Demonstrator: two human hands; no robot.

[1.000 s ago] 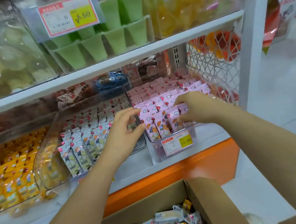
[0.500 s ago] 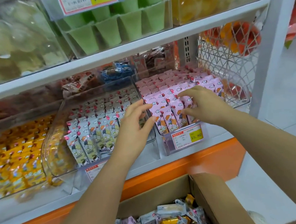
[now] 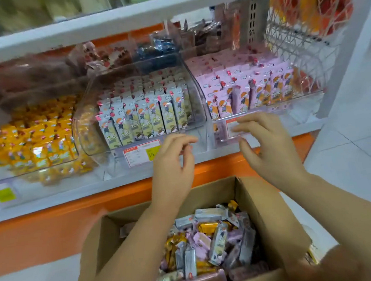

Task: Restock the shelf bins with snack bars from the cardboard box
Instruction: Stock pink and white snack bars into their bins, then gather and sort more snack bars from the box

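Fingers (image 3: 181,139) of the left hand (image 3: 175,164) curl loosely around nothing at centre frame, just before the clear middle bin (image 3: 88,129) of pale snack bars (image 3: 150,116). The right hand (image 3: 269,152), equally empty and relaxed, hovers at the front label of the right bin (image 3: 290,105), which is packed with pink bars (image 3: 254,84). At bottom centre, below both hands, the open cardboard box (image 3: 275,211) holds jumbled mixed bars (image 3: 212,239).

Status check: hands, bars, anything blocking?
Left hand and right hand both empty, fingers loose, at the shelf bins. Cardboard box below holds mixed snack bars. Nothing blocks the box.
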